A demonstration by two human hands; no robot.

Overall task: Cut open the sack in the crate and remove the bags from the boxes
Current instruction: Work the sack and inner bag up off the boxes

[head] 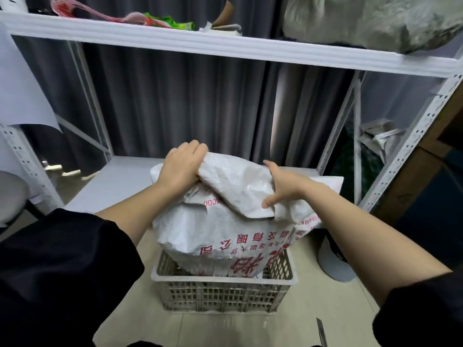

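Note:
A white woven sack (220, 229) with red print stands in a pale slatted plastic crate (223, 294) on the floor and bulges well above the rim. My left hand (181, 166) grips the folded top of the sack at its far left. My right hand (280, 186) pinches a loose flap of the sack on the right, thumb under the fold. A utility knife (321, 333) lies on the floor near the bottom edge, right of the crate. No boxes or inner bags show.
A white metal shelving rack (225, 50) stands right behind the crate, its low shelf (120, 181) at sack height. Dark curtains hang behind. A grey and black cap (334, 261) lies on the floor to the right. A chair (12, 194) sits at the left.

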